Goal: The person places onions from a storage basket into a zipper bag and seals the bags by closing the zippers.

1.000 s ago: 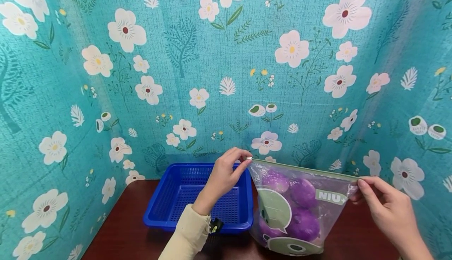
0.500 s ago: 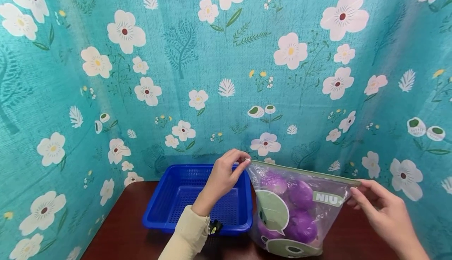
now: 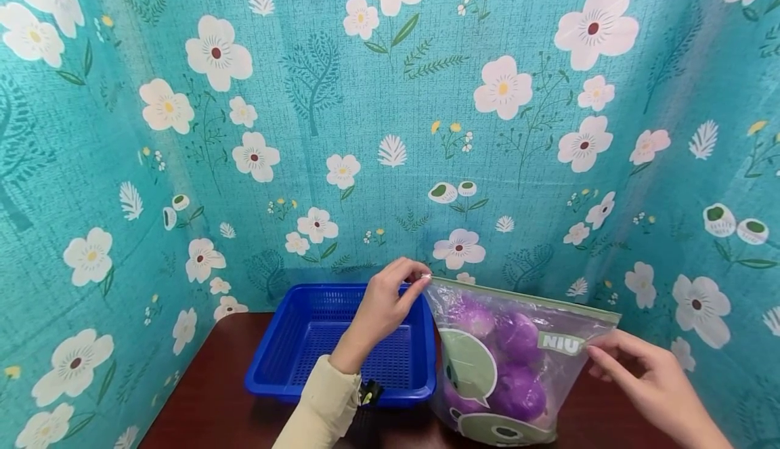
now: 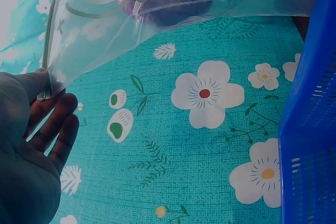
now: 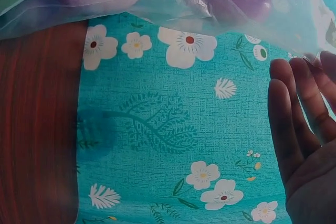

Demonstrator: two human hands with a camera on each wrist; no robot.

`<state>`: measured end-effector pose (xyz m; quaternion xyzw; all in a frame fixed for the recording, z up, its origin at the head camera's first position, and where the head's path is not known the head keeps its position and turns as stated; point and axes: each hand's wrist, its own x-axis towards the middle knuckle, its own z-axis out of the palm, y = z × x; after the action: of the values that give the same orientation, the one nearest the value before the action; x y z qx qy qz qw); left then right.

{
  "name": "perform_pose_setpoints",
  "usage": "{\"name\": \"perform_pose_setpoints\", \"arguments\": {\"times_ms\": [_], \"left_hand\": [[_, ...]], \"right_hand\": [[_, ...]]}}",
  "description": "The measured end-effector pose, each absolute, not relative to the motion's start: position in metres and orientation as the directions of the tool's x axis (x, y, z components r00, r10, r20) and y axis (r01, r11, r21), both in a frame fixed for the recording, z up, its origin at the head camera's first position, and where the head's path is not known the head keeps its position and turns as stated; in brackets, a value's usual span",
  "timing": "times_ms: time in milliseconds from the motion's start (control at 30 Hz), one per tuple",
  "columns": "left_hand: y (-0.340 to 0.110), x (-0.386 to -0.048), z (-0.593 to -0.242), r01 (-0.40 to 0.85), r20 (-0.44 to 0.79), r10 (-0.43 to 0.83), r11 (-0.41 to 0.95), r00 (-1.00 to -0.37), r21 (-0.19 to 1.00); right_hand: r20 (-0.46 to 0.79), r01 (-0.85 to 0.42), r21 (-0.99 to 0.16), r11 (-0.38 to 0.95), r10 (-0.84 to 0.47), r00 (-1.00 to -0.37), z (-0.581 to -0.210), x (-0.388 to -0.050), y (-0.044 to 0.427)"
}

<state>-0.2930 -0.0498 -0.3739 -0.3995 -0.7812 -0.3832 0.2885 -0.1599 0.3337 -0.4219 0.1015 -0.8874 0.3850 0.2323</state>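
A clear zip bag (image 3: 567, 374) with green print and a "NIU" label stands upright, holding several round purple things that look like onions (image 3: 520, 395). My left hand (image 3: 385, 303) pinches the left end of its green top strip, which looks closed along its length. In the left wrist view, the thumb and fingers of the left hand (image 4: 31, 140) grip that corner. Lower down on the opposite side, my right hand (image 3: 648, 374) pinches the bag's side edge near the label. The right wrist view has the right hand's fingertips (image 5: 296, 64) against the plastic.
A blue plastic basket (image 3: 262, 374) with perforated sides stands left of the bag, partly behind the left forearm. Both rest on a dark red-brown table (image 3: 195, 395). Teal flowered cloth (image 3: 359, 97) hangs behind and on both sides.
My right hand has left the bag's top right corner and slid down and left along its side edge. The left hand keeps its pinch, and the bag has shifted slightly left.
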Motion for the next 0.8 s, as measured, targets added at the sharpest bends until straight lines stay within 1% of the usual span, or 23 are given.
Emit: {"name": "perform_pose_setpoints", "arguments": {"times_ms": [367, 567, 800], "left_hand": [[-0.0493, -0.2936, -0.3741, 0.843, 0.745, 0.413, 0.382, -0.523, 0.380], [-0.0493, -0.2944, -0.3729, 0.832, 0.734, 0.411, 0.390, -0.540, 0.394], [-0.0502, -0.2949, -0.3758, 0.822, 0.723, 0.407, 0.389, -0.559, 0.416]], "right_hand": [[0.520, -0.348, -0.621, 0.702, 0.036, -0.853, -0.4241, -0.1643, 0.3309], [0.528, -0.357, -0.632, 0.688, 0.045, -0.848, -0.4224, -0.1687, 0.3267], [0.520, -0.340, -0.643, 0.686, 0.065, -0.852, -0.4216, -0.1677, 0.3256]]}}
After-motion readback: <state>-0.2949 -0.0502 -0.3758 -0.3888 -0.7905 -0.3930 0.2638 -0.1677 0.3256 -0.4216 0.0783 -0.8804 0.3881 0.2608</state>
